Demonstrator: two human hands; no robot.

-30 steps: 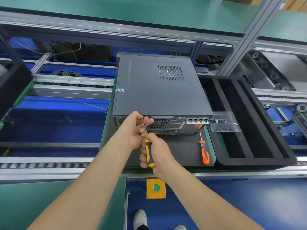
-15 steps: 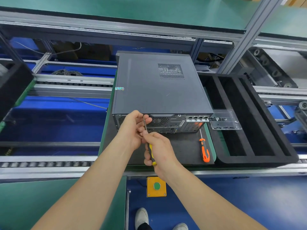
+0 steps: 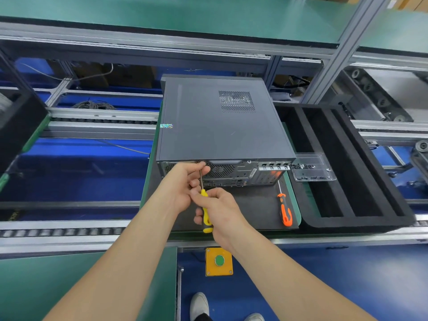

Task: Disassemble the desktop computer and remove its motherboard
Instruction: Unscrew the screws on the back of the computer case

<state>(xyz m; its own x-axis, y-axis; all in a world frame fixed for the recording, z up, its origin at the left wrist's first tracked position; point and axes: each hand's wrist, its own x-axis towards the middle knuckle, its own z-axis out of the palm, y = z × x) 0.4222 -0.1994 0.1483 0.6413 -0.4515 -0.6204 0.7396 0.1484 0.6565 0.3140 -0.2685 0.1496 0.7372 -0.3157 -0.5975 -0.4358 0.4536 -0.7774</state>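
The desktop computer [image 3: 217, 126], a dark grey case, is laid flat at centre view, cover closed. A perforated vent [image 3: 236, 101] is seen toward its 1 o'clock corner. The rear panel [image 3: 243, 172] is turned toward 6 o'clock; a yellow-handled screwdriver [image 3: 206, 224] is set against its left part, seemingly at a screw.

Showed dark grey on the computer case [image 3: 215, 135], dotted mesh on its vent patch [image 3: 236, 101]; yellow on the held screwdriver [image 3: 206, 225], orange and black on the lying screwdriver [image 3: 285, 212]; black on the foam tray [image 3: 361, 224]; green on the button [image 3: 219, 260].
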